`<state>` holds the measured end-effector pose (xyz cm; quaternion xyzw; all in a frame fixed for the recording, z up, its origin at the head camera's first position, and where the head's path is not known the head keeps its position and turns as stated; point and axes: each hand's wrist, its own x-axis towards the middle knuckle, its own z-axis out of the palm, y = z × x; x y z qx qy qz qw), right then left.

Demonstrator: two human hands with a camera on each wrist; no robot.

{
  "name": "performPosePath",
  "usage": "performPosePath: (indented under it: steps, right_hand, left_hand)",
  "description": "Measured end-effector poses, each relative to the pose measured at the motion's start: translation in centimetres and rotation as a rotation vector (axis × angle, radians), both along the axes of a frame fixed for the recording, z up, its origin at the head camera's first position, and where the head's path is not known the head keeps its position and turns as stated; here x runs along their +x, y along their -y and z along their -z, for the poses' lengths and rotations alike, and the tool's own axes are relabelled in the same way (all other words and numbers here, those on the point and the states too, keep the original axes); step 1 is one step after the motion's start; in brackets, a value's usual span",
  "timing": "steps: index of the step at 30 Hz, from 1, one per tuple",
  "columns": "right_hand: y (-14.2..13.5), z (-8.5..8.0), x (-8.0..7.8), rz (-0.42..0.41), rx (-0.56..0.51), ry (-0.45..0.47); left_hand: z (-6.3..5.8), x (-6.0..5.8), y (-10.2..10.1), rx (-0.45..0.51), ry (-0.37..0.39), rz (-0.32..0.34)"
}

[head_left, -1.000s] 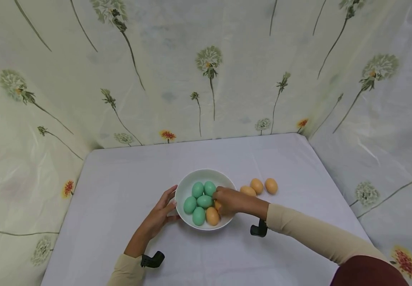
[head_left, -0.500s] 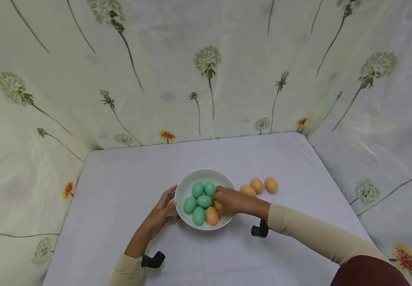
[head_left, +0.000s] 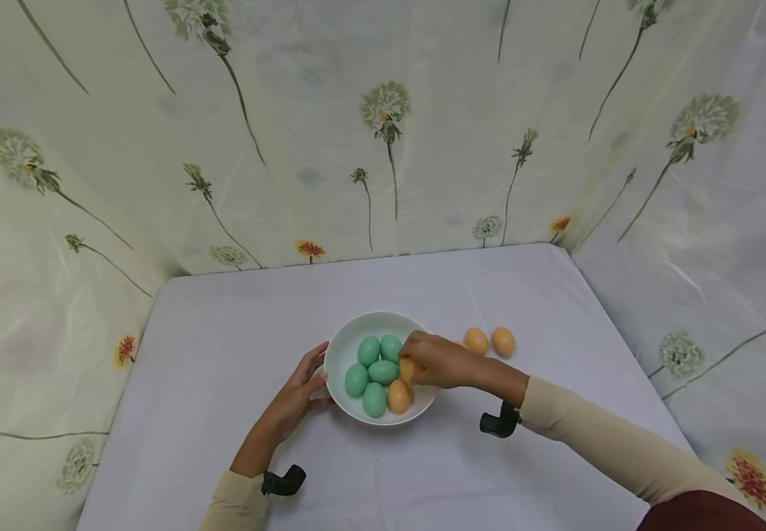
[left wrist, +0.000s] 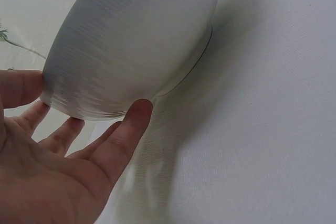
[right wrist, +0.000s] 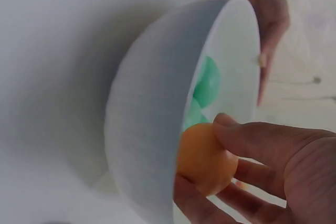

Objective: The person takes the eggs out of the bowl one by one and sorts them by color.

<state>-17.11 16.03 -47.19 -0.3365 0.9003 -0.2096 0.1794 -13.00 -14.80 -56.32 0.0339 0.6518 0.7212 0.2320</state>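
Note:
A white bowl (head_left: pixel 339 346) stands on the table, with several green eggs (head_left: pixel 374 399) and one orange egg (head_left: pixel 399 397) inside. My left hand (head_left: pixel 292 402) rests its spread fingers against the bowl's outer left side; in the left wrist view, fingertips (left wrist: pixel 140 109) touch the wall below the rim. My right hand (head_left: pixel 439 360) pinches another orange egg (right wrist: pixel 207 158) between thumb and fingers, at the right part of the bowl near the rim. Its palm hides part of the bowl.
To the right of the bowl lie further orange eggs (head_left: pixel 503 341), one of them mostly covered by my right hand. A white cloth covers the table (head_left: pixel 237 317). A flower-printed sheet (head_left: pixel 330 147) hangs behind and at both sides.
My right hand has risen slightly up and to the right, with the pinched orange egg coming into fuller view. My left hand stays at the bowl, and the eggs inside have shifted slightly.

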Motion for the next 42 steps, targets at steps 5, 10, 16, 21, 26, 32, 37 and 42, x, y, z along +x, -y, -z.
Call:
performPosePath:
  steps: [5, 10, 16, 21, 26, 32, 37, 42]
  right_hand:
    - [-1.8, -1.7, -0.2, 0.058, -0.084, 0.015]
    - [-4.8, -3.5, -0.9, 0.145, -0.124, -0.013]
    - [-9.5, -4.3, -1.9, 0.258, -0.078, -0.087]
    - [-12.9, -3.6, -2.4, 0.343, -0.038, -0.093]
    - [-15.2, -2.3, -2.7, 0.38, -0.015, -0.081]
    - [-16.9, -1.0, -2.9, 0.418, -0.004, -0.06]
    - [-17.9, 0.1, -2.9, 0.435, 0.013, -0.056]
    - [-18.6, 1.2, -2.8, 0.455, 0.032, -0.047]
  left_hand:
    - [-0.2, -0.2, 0.0, -0.007, 0.007, 0.004]
    - [-0.2, -0.3, 0.0, -0.007, 0.001, -0.001]
    - [-0.1, -0.2, 0.1, -0.005, 0.006, 0.002]
    - [-0.4, -0.2, 0.2, -0.006, -0.004, 0.003]
    - [-0.5, -0.2, 0.1, -0.009, 0.003, -0.003]
    - [-0.4, -0.2, 0.0, -0.016, 0.002, 0.001]
    - [-0.2, -0.1, 0.0, -0.016, -0.001, 0.002]
    - [-0.2, 0.0, 0.1, -0.009, 0.003, 0.011]
